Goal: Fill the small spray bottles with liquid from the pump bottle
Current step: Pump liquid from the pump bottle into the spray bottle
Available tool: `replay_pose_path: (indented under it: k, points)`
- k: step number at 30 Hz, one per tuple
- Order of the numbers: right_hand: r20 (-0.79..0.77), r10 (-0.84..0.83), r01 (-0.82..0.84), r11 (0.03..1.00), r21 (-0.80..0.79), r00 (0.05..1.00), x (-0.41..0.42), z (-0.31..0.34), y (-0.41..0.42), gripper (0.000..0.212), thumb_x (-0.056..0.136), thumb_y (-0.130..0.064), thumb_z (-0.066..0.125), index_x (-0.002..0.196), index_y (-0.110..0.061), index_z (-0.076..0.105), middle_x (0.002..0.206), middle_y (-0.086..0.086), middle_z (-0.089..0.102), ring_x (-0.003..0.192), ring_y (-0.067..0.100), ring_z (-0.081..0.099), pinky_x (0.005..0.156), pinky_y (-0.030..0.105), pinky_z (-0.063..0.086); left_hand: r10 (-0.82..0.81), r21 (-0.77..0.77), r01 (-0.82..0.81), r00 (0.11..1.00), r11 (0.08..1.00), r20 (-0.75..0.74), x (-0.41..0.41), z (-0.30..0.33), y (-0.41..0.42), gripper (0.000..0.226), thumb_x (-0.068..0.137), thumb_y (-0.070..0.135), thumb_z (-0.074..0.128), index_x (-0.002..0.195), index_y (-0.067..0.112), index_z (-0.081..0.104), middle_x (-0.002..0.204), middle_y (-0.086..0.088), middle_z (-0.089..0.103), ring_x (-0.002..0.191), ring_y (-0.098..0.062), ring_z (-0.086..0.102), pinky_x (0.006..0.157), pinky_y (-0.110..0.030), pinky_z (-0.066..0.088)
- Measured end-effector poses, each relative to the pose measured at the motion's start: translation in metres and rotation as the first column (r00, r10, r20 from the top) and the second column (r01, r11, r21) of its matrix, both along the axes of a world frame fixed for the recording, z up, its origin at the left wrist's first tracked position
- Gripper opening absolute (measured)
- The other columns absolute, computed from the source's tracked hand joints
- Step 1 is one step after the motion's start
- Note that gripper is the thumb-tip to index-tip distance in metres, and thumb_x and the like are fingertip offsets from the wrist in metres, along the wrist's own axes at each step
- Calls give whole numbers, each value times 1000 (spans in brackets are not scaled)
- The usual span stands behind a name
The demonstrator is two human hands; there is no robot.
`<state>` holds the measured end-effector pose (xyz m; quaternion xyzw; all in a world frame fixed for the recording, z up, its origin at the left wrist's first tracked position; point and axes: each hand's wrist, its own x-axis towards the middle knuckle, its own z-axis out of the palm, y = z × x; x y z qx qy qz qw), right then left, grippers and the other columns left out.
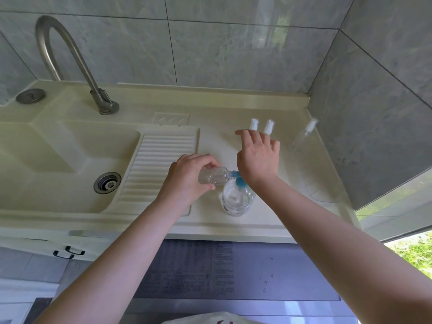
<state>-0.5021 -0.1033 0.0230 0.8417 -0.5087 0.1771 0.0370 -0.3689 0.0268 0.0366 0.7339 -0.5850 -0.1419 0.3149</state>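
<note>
Nearest the counter's front edge stands the clear pump bottle (237, 199), upright on the cream countertop (217, 141), its blue pump head (240, 183) on top with the blue nozzle pointing toward nine o'clock. The left hand (187, 181) holds a small clear spray bottle (213, 176) on its side, fingers and thumb curled round the body, its open neck right at the nozzle tip. The heel of the right hand (258, 157) sits over the pump head, wrist bent, fingers spread apart and reaching toward twelve o'clock, gripping nothing. At nine o'clock from the bottle lies the ribbed washboard (161, 167) sloping into the sink (58, 155), with the drain (107, 182) at its bottom. Beyond the right fingertips two white spray caps (261, 125) stand side by side. At two o'clock another clear spray bottle (305, 134) with its white sprayer fitted stands close to the grey tiled wall (374, 113). Farthest back, at ten o'clock, the curved steel tap (70, 59) arches over the basin
</note>
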Motion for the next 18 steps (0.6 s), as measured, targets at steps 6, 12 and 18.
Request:
replay_pose_path:
  k: [6, 12, 18]
  points:
    - [-10, 12, -11, 997, 80, 1000, 4, 3, -1, 52, 88, -4, 46, 134, -28, 48, 137, -4, 52, 122, 24, 45, 89, 35, 25, 6, -19, -7, 1000, 1000, -27, -2, -3, -2, 51, 60, 16, 90, 98, 39, 65, 95, 18, 67, 96, -16, 56, 90, -41, 48]
    - [10, -2, 2, 999, 50, 1000, 2, -1, -2, 51, 86, -4, 47, 132, -27, 49, 135, -5, 54, 122, 25, 46, 87, 36, 25, 3, -24, -4, 1000, 1000, -28, -2, -6, 0, 51, 60, 17, 90, 98, 40, 64, 93, 20, 64, 96, -18, 56, 89, -44, 48]
    - [-14, 19, -18, 999, 49, 1000, 1, -1, -3, 51, 86, -4, 46, 131, -28, 50, 136, -5, 54, 124, 26, 44, 89, 36, 24, 4, -36, -5, 1000, 999, -23, 0, -7, -2, 52, 59, 18, 90, 98, 39, 64, 94, 19, 64, 95, -18, 57, 89, -44, 49]
